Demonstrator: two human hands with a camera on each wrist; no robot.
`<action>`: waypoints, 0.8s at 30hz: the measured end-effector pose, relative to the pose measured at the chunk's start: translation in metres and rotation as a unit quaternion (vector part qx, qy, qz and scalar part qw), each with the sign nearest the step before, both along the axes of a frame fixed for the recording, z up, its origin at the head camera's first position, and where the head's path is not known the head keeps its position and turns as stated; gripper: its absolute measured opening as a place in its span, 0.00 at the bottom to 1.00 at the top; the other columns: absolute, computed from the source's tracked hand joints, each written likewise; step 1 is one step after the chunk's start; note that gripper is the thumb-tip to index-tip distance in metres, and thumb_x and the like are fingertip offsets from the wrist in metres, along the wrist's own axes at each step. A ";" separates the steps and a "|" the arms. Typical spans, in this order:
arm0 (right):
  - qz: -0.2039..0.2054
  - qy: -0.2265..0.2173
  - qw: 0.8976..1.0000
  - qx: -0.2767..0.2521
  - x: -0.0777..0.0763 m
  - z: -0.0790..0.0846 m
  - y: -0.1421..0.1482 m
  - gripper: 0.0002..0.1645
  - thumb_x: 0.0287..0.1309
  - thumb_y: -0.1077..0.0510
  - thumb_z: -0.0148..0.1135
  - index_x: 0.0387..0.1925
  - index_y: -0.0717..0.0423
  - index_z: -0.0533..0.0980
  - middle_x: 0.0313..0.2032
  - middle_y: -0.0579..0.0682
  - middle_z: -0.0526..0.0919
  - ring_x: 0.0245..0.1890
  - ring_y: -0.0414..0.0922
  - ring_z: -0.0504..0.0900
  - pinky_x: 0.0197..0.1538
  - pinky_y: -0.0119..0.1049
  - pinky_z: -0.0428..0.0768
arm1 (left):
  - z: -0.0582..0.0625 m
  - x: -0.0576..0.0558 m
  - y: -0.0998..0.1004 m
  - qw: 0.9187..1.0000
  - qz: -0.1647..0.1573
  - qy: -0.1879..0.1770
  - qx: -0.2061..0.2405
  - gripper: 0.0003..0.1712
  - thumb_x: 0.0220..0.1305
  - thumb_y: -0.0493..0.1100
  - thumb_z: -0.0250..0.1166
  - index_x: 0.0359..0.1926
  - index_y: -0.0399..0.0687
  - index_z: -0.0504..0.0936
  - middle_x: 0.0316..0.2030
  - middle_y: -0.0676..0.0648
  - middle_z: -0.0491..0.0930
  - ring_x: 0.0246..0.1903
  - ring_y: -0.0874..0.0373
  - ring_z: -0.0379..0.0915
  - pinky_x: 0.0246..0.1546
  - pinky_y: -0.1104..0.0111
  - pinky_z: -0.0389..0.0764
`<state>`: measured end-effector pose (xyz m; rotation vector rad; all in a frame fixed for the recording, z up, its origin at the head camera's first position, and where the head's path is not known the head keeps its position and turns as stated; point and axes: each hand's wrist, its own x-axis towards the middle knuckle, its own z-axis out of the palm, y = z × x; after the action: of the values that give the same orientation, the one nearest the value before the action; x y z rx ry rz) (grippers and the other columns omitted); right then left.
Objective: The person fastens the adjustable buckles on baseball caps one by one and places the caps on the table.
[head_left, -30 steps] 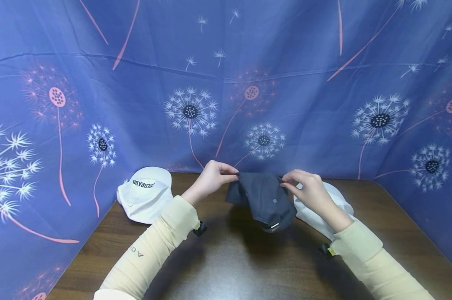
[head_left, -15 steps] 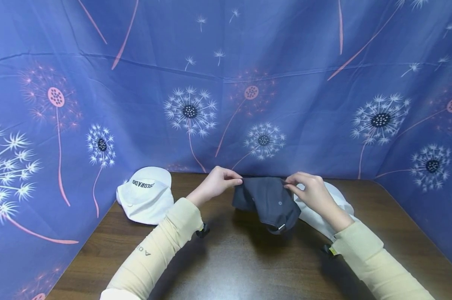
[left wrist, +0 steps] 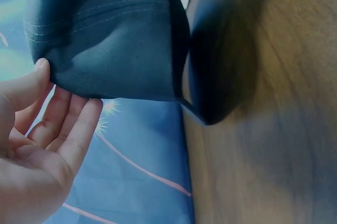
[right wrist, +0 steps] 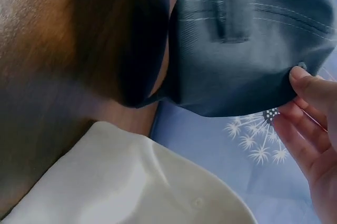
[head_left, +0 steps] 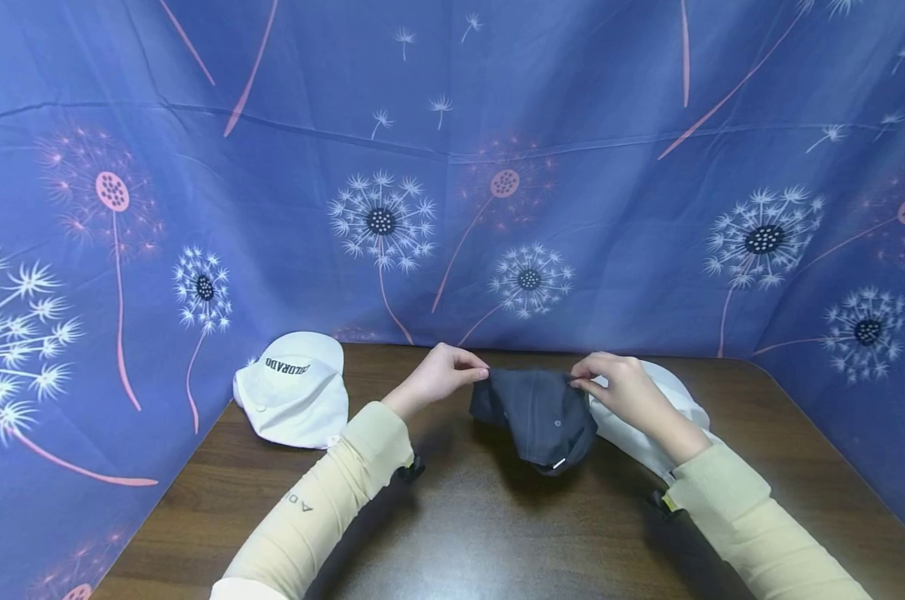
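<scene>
A dark grey baseball cap (head_left: 531, 412) hangs just over the table between my two hands, its strap end with a small metal buckle facing me. My left hand (head_left: 437, 375) pinches the cap's upper left edge between thumb and fingers. On the opposite side, my right hand (head_left: 623, 390) pinches the upper right edge. Stitched seams cross the cap's fabric (left wrist: 116, 50) in the left wrist view. In the right wrist view, a white cap (right wrist: 131, 182) lies beside the dark one; my right hand partly hides it in the head view.
Another white cap (head_left: 295, 408), lettered COLORADO, lies at the table's back left. The brown wooden table (head_left: 490, 542) ends at a blue dandelion-print cloth (head_left: 452, 250) hanging behind and along both sides.
Both hands have lowered the dark cap toward the table, and it has shifted slightly right. My left hand has moved right and down with it. The white caps have stayed put.
</scene>
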<state>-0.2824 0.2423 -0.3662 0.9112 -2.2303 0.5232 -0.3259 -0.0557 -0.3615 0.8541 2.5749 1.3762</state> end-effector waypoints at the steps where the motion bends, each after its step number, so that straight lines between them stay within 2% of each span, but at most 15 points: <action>1: 0.001 -0.003 1.000 0.005 0.000 -0.001 0.001 0.14 0.35 0.71 0.74 0.25 0.55 0.81 0.26 0.45 0.84 0.26 0.40 0.82 0.32 0.30 0.79 | -0.002 0.000 0.001 1.000 0.000 0.001 -0.001 0.08 0.61 0.43 0.65 0.38 0.47 0.87 0.35 0.51 0.86 0.38 0.64 0.77 0.39 0.71 0.77; 6: 0.005 -0.017 0.999 0.030 -0.001 -0.005 0.004 0.12 0.35 0.68 0.75 0.24 0.54 0.81 0.25 0.45 0.84 0.25 0.40 0.82 0.30 0.32 0.79 | -0.013 -0.002 0.007 1.000 0.004 0.012 -0.005 0.07 0.59 0.43 0.67 0.36 0.47 0.88 0.33 0.51 0.86 0.38 0.64 0.78 0.40 0.72 0.76; 13: 0.010 -0.043 0.997 0.055 -0.003 -0.012 0.007 0.08 0.38 0.68 0.73 0.24 0.57 0.82 0.24 0.47 0.85 0.24 0.41 0.82 0.29 0.33 0.80 | -0.029 -0.005 0.012 1.000 0.005 0.007 -0.018 0.06 0.59 0.42 0.66 0.36 0.47 0.88 0.35 0.51 0.86 0.40 0.63 0.78 0.41 0.72 0.76; 18: -0.006 -0.080 0.994 0.069 -0.002 -0.015 0.009 0.06 0.42 0.69 0.71 0.25 0.58 0.83 0.25 0.48 0.85 0.26 0.44 0.83 0.31 0.37 0.80 | -0.037 -0.006 0.018 1.000 0.010 0.001 -0.021 0.06 0.59 0.41 0.66 0.35 0.46 0.88 0.34 0.51 0.86 0.39 0.64 0.77 0.39 0.72 0.76; 24: -0.031 -0.114 0.991 0.069 -0.001 -0.018 0.012 0.05 0.45 0.70 0.69 0.26 0.60 0.83 0.25 0.50 0.85 0.27 0.44 0.83 0.32 0.37 0.81 | -0.043 -0.005 0.025 1.000 0.011 -0.003 -0.022 0.06 0.59 0.41 0.66 0.35 0.46 0.88 0.34 0.51 0.86 0.39 0.64 0.78 0.40 0.73 0.76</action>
<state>-0.2836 0.2541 -0.3842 0.8859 -2.5192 0.4704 -0.3311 -0.0310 -0.4045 0.8156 2.6072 1.3217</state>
